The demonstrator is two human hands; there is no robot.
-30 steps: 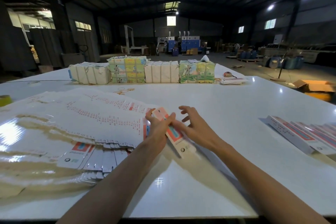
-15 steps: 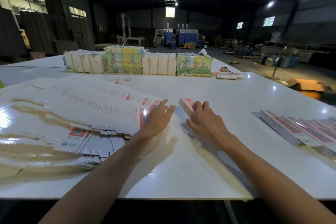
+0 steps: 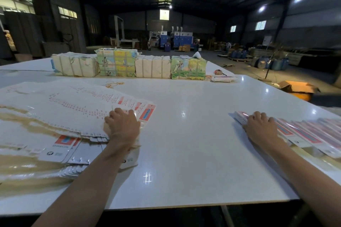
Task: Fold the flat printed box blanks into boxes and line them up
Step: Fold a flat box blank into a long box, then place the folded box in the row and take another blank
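A wide fanned pile of flat box blanks (image 3: 73, 108), white with red and blue print, covers the left of the white table (image 3: 184, 143). My left hand (image 3: 122, 125) rests on the pile's right end, its fingers curled onto the top blanks next to a red-printed blank (image 3: 146, 114). On the right, a row of folded boxes (image 3: 304, 132) lies side by side. My right hand (image 3: 260, 127) grips the folded box (image 3: 239, 117) at the row's left end, fingers curled over it.
Strapped bundles of paper stock (image 3: 116, 63) stand in a line along the table's far side. Rubber bands (image 3: 112, 84) lie in front of them and a small pile of blanks (image 3: 224, 78) at their right. An open carton (image 3: 297, 87) sits on the floor beyond the table.
My right hand has carried the folded box from the table's middle to the left end of the row on the right. My left hand moved back onto the fanned blanks.
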